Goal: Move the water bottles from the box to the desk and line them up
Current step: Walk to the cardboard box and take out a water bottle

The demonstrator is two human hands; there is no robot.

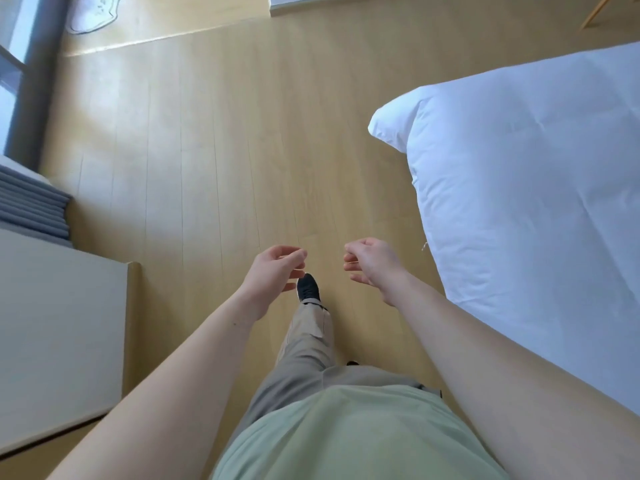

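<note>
— What can you actually make out from up there?

— Mostly floor. I'm looking down at pale wooden boards (214,150), their seams running away from me. Neither bottles, box nor desk appear in this view, so I can't say how they look, where they sit or which way they point.

— And your hands?

— Both are out in front of me, bare forearms reaching forward, a gap between them. My left hand (273,270) is loosely curled, fingers bent toward the thumb, holding nothing. My right hand (369,259) is much the same: fingers half folded, palm turned inward, nothing in it. A thin pale line crosses its fingers; I can't tell what that is.

— Anything cut off?

— Plenty. On my right a bed with a white duvet (530,188) runs out of the picture at the edge. On my left a pale flat panel (59,337) is cropped, so I can't tell what piece of furniture it belongs to. Beyond it lies a stack of grey folded things (33,209), only partly showing. At the top left a white mat (93,12) is cut by the border.

— And below you?

— My green shirt (349,434), beige trousers, and one black shoe (308,288) pointing forward just under my left hand. The other foot is almost wholly hidden.
</note>
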